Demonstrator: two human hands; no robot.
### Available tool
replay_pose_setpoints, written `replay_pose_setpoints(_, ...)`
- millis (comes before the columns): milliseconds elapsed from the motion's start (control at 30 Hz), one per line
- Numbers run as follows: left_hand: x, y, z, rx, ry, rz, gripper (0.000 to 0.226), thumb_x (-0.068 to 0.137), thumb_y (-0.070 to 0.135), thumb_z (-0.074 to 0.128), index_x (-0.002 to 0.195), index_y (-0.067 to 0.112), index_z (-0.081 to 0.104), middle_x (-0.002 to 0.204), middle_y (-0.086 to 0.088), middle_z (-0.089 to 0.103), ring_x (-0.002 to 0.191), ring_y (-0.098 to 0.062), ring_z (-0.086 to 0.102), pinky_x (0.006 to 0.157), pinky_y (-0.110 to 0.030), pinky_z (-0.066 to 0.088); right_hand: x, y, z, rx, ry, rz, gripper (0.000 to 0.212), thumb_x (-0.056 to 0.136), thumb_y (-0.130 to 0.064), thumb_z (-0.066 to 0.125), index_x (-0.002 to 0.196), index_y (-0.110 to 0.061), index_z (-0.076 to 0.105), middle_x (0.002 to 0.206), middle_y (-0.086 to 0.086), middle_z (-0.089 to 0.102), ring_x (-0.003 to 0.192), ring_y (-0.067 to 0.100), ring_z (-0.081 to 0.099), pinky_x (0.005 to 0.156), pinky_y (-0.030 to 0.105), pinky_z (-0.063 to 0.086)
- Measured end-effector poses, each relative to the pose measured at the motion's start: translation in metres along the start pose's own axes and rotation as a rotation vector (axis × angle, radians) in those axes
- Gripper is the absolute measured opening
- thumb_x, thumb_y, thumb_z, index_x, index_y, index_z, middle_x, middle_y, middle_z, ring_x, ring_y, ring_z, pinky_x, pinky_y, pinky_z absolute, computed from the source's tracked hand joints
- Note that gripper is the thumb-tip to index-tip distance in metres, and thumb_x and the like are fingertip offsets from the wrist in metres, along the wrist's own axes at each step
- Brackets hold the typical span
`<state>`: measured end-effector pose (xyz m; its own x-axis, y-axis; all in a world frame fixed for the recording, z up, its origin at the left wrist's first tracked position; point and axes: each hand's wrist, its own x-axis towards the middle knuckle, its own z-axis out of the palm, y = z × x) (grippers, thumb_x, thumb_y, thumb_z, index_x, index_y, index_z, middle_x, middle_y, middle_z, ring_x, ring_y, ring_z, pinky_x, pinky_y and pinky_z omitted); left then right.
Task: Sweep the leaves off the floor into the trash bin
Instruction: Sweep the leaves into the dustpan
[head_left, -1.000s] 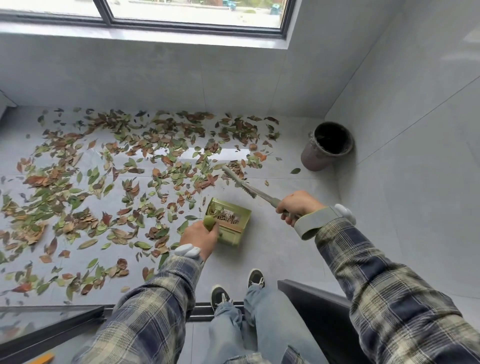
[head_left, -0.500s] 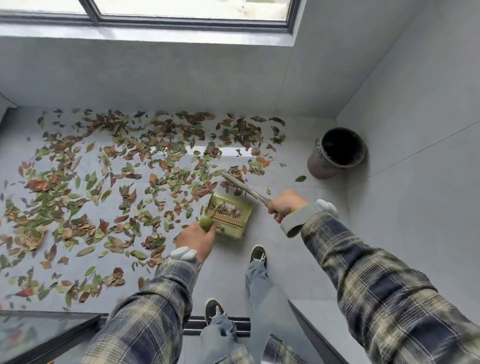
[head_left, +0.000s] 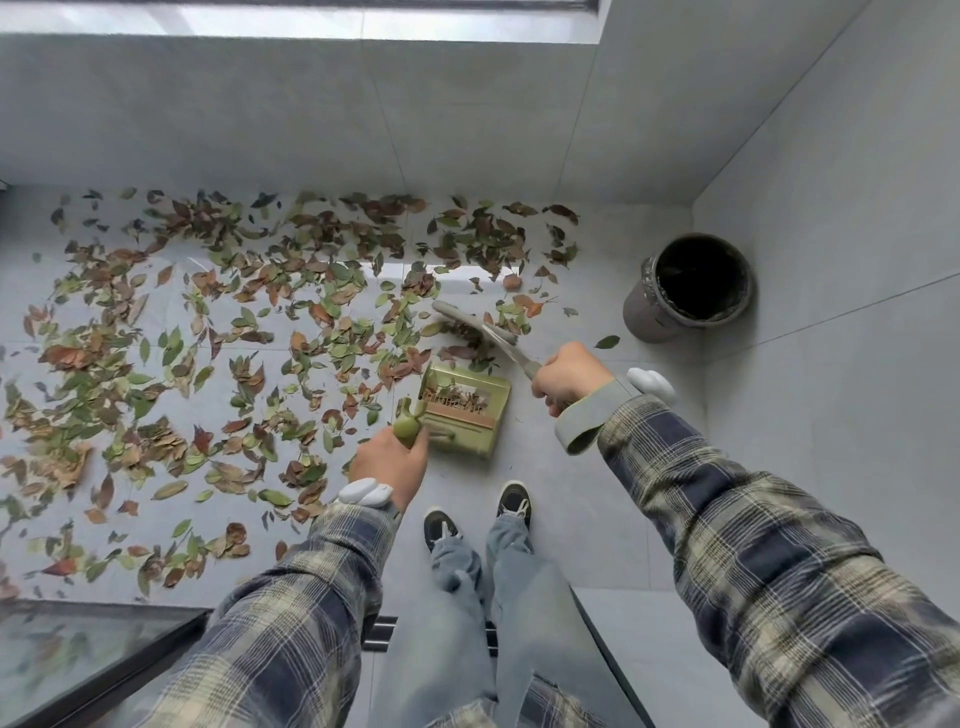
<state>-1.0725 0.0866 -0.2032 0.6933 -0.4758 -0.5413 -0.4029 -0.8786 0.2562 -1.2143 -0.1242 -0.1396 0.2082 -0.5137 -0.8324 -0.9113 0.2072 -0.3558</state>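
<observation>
A person in a plaid shirt tackles a scatter of green and brown fallen leaves (head_left: 208, 338) on a pale grey tiled floor (head_left: 571, 493); the left hand (head_left: 389, 465) has its fingers curled tight round the rounded handle of a small olive-green plastic dustpan (head_left: 470, 431), which sits low at the floor, its mouth turned toward the leaves and a little brown litter inside; the right hand (head_left: 569, 376), just right of the dustpan, has its fingers clamped on the handle of a grey long-handled hand brush (head_left: 467, 325), whose bristled head lies among the leaves just beyond the dustpan's mouth; the bulk of the leaves spreads left of and beyond the dustpan, up to the far wall; the round dark-grey trash bin (head_left: 654, 322) stands upright and open-topped well to the right of and beyond the dustpan, in the corner.

The step in hand appears to be gathering: a brush stroke to draw leaves into the pan; most of the job looks undone. The next move likely calls for pulling the brush head back toward the dustpan's mouth with the pan's lip flat on the floor; once it is loaded, the dustpan would need carrying level to the bin.
</observation>
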Motion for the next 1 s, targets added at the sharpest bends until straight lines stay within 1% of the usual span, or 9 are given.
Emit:
replay_pose_setpoints(167,0.012,0.005,0.0,0.027,0.011,0.023,0.049,0.088,0.067,0.046,0.08,0.019,0.058,0.072,-0.004,0.058,0.062,-0.026,0.06,0.059,-0.036,0.058,0.006,-0.011,-0.002,-0.028,0.043,-0.017,0.024,0.085,-0.003,0.059,0.108,0.004,0.061,0.084,0.015,0.059,0.076,0.029,0.058,0.07,0.036,0.05)
replay_pose_setpoints(300,0.025,0.007,0.001,0.073,0.033,0.024,0.047,0.085,0.066,0.044,0.078,0.021,0.056,0.063,0.005,0.048,0.053,-0.01,0.043,0.05,-0.024,0.037,0.008,-0.02,0.0,-0.052,0.065,-0.009,0.025,0.087,-0.004,0.058,0.109,0.005,0.062,0.088,0.016,0.061,0.08,0.03,0.062,0.077,0.038,0.055)
replay_pose_setpoints(467,0.033,0.001,0.005,0.085,0.062,0.049,0.051,0.081,0.067,0.041,0.075,0.019,0.058,0.063,0.002,0.051,0.052,-0.013,0.045,0.049,-0.024,0.032,0.009,-0.025,0.009,-0.092,0.065,-0.01,0.026,0.09,-0.008,0.058,0.112,0.004,0.062,0.101,0.02,0.068,0.099,0.035,0.07,0.089,0.043,0.057)
replay_pose_setpoints(567,0.037,0.001,0.006,0.047,0.079,0.049,0.052,0.077,0.067,0.04,0.073,0.018,0.057,0.065,-0.001,0.055,0.057,-0.022,0.053,0.052,-0.026,0.038,0.007,-0.021,0.012,-0.136,0.013,0.011,0.026,0.09,-0.007,0.058,0.114,0.005,0.061,0.099,0.019,0.066,0.092,0.033,0.067,0.087,0.041,0.056)
replay_pose_setpoints(700,0.037,0.005,0.007,0.056,0.09,0.038,0.052,0.076,0.067,0.042,0.069,0.018,0.055,0.059,0.002,0.047,0.051,-0.02,0.047,0.046,-0.024,0.031,-0.004,-0.017,0.0,-0.265,-0.08,0.028,0.028,0.09,-0.01,0.063,0.115,0.003,0.064,0.094,0.015,0.064,0.082,0.027,0.059,0.077,0.034,0.052)
replay_pose_setpoints(800,0.037,0.006,0.007,0.073,0.095,0.026,0.05,0.075,0.068,0.041,0.063,0.02,0.049,0.056,0.003,0.044,0.047,-0.015,0.042,0.045,-0.021,0.026,-0.012,-0.022,-0.017,-0.352,-0.133,0.037,0.02,0.088,-0.013,0.065,0.103,0.0,0.068,0.092,0.012,0.066,0.077,0.025,0.057,0.075,0.034,0.05)
replay_pose_setpoints(867,0.038,0.007,0.008,0.085,0.093,0.038,0.05,0.076,0.066,0.042,0.064,0.019,0.052,0.056,0.004,0.043,0.051,-0.021,0.048,0.048,-0.023,0.03,-0.018,-0.026,-0.031,-0.342,-0.134,0.029,0.009,0.087,-0.013,0.067,0.088,-0.004,0.067,0.086,0.011,0.066,0.072,0.026,0.056,0.072,0.035,0.048)
replay_pose_setpoints(933,0.038,0.01,0.008,0.1,0.086,0.046,0.05,0.078,0.065,0.042,0.067,0.018,0.057,0.057,0.003,0.045,0.057,-0.025,0.051,0.05,-0.026,0.032,-0.025,-0.029,-0.043,-0.316,-0.121,0.019,0.012,0.086,-0.012,0.069,0.078,-0.004,0.065,0.08,0.009,0.067,0.064,0.024,0.055,0.071,0.034,0.047)
replay_pose_setpoints(1000,0.038,0.012,0.009,0.108,0.086,0.044,0.052,0.079,0.065,0.041,0.071,0.017,0.061,0.061,0.0,0.049,0.059,-0.026,0.053,0.052,-0.026,0.036,-0.028,-0.031,-0.048,-0.319,-0.099,-0.001,0.012,0.086,-0.011,0.069,0.078,-0.003,0.065,0.08,0.01,0.067,0.064,0.024,0.055,0.071,0.033,0.047)
